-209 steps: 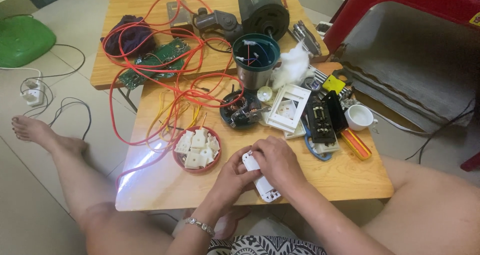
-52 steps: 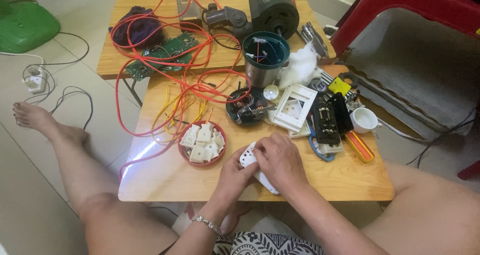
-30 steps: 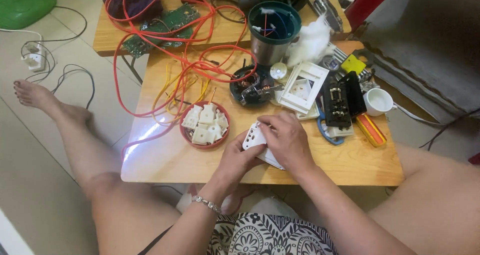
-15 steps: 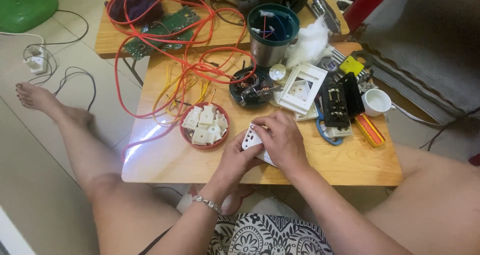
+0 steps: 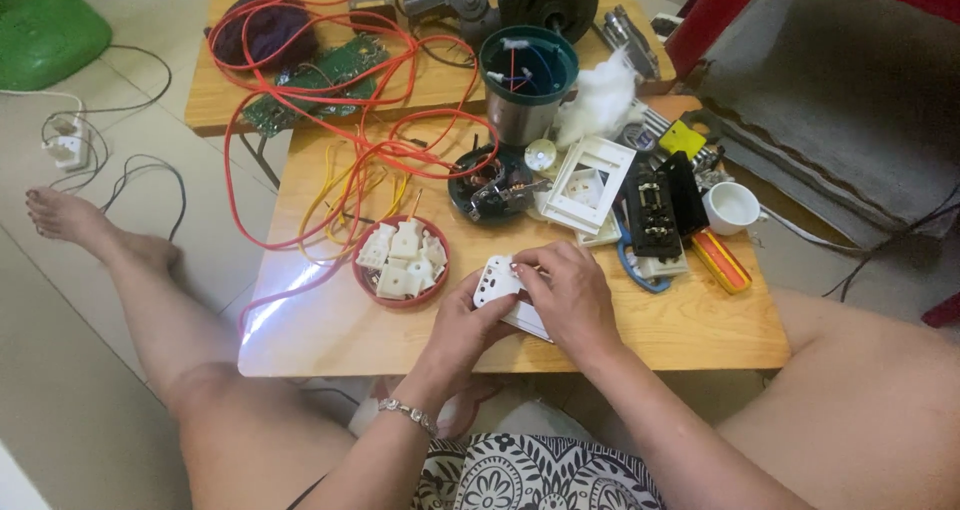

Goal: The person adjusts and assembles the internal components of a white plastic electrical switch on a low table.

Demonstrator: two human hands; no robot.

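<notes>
The near wooden table (image 5: 330,330) carries most of the clutter, with a second table (image 5: 215,100) butted against its far edge and a tangle of orange wire (image 5: 340,80) spread across both. Near the middle far side stands a metal cup (image 5: 527,85) with a teal rim, a tuft of white wadding (image 5: 600,95) just to its right, and below that a white square frame (image 5: 590,182) lying flat beside a black block of switches (image 5: 655,210). Right of those sit a small white cup (image 5: 732,208) and an orange-and-yellow flat tool (image 5: 722,262) lying slantwise. A red bowl (image 5: 437,288) of white plastic parts rests just left of the hands. At the near edge of the table both hands meet on a white switch plate (image 5: 497,282), its long axis running from far left to near right, its far-left end poking out between the fingers and the rest hidden. The left hand (image 5: 470,325) comes up from below, wrist bent, fingers curled closed under the plate; the right hand (image 5: 570,295) lies arched over it, palm down, fingers folded around its top edge.
</notes>
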